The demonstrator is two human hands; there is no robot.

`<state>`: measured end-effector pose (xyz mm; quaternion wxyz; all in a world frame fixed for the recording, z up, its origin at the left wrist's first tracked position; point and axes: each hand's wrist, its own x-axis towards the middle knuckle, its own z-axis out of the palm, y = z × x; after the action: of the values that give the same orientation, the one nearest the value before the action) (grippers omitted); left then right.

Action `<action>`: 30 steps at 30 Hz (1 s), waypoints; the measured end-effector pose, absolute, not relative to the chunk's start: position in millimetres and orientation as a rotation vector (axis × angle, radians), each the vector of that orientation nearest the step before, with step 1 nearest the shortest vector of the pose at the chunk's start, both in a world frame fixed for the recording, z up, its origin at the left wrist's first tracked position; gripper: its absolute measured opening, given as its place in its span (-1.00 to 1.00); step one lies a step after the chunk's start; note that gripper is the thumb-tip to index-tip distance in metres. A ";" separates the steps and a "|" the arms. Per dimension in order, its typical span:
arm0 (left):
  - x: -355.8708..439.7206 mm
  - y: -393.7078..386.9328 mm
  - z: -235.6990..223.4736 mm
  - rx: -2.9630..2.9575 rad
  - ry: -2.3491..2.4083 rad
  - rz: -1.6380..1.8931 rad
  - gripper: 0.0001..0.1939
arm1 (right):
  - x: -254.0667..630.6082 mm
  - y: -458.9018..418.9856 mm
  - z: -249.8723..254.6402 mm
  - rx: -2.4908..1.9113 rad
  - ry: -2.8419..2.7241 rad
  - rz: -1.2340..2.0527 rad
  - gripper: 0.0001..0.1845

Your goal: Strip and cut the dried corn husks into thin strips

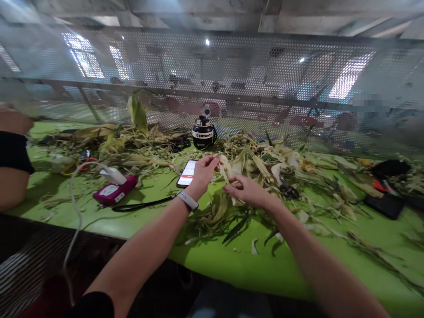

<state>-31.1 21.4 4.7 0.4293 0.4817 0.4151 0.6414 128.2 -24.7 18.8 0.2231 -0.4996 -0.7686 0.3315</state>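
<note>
My left hand [204, 173], with a grey band on its wrist, pinches the top of a pale corn husk strip [225, 167] above the green table. My right hand [244, 189] is closed at the strip's lower end, thumb and fingers drawn together. Just behind the left hand lies a lit phone [185, 174], partly covered by that hand. A heap of husks [261, 161] spreads behind and to the right of my hands. More dried husk pieces [217, 214] lie on the table below them.
A black jug marked ENERGY [203, 136] stands at the back before a perforated metal screen [232, 66]. Left are a purple power strip [114, 191] with a white cable and another person's arm [13, 163]. Dark scissors [289, 190] and a black case [384, 204] lie right.
</note>
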 end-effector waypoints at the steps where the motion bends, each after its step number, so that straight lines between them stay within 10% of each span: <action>1: -28.9 19.2 4.2 1.251 1.026 1.577 -0.76 | 125.4 -24.8 15.9 -1.370 -2.062 0.948 -0.49; 13: -25.2 5.9 14.9 1.613 0.835 1.199 -0.71 | 131.5 -29.5 28.1 -1.248 -1.948 -0.177 -0.75; 30: -25.1 3.4 11.4 1.560 0.733 1.056 -0.70 | 133.3 -19.5 19.4 -1.342 -1.713 0.380 -0.74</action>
<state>-25.1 3.4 11.4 0.5313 0.6538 0.3071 0.4426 133.3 -19.5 19.4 0.4495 -0.5427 -0.6927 0.1537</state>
